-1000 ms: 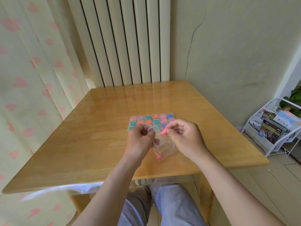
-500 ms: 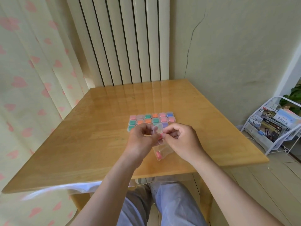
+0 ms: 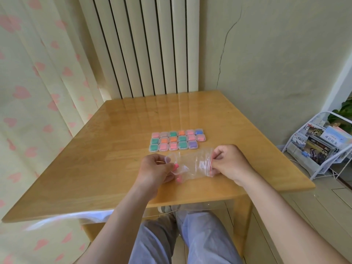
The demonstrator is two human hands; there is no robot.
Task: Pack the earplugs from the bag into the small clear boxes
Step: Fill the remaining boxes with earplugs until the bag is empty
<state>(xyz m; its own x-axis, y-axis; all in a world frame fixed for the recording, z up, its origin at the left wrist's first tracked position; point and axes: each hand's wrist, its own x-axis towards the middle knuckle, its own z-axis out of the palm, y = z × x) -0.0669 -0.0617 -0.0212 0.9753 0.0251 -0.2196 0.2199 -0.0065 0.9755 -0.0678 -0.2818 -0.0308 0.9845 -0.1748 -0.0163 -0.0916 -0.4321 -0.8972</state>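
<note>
Left hand (image 3: pixel 155 173) and right hand (image 3: pixel 230 164) each pinched one end of the bag (image 3: pixel 192 166). Tilting could spill earplugs (image 3: pixel 176 165) over the near edge of the table (image 3: pixel 95 178).

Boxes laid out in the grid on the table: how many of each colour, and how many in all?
Green boxes: 5
Blue box: 1
Purple box: 1
Pink or orange boxes: 10 (shades too close to split)
Total: 17
</note>
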